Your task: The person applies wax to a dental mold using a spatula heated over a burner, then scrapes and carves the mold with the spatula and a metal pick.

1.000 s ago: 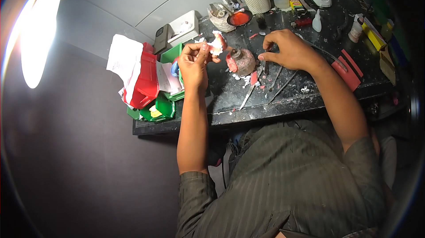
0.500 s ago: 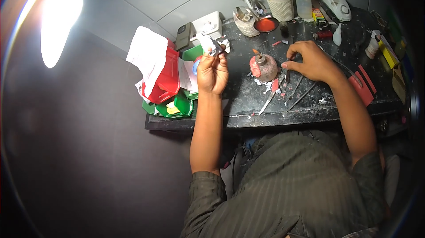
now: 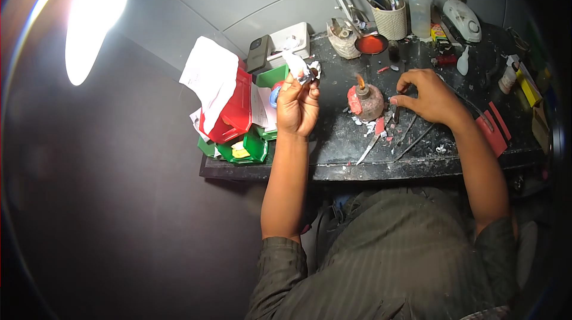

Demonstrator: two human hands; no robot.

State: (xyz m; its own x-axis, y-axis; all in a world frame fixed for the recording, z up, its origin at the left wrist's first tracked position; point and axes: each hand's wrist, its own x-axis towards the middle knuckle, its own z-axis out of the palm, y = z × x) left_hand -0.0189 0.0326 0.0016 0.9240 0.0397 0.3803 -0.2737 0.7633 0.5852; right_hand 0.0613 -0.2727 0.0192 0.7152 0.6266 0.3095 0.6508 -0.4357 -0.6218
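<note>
My left hand is raised over the left part of the dark bench, its fingers closed on a white piece with a dark, metallic-looking part at its right side. My right hand is curved above the bench, right of the burner. Its thumb and index finger are apart, and nothing shows between them. Between the hands stands a small round burner with an orange flame and a pink patch on its left. Below my right fingertips lie a knife and thin tools.
Red and green bins with papers stand at the left. Behind are a phone, a white tray, a red dish, a brush cup and a bottle. Pink sheets lie right.
The whole view has shifted, so the bench and both hands appear slightly further right and lower. The flame looks taller. Both hands keep nearly the same pose.
</note>
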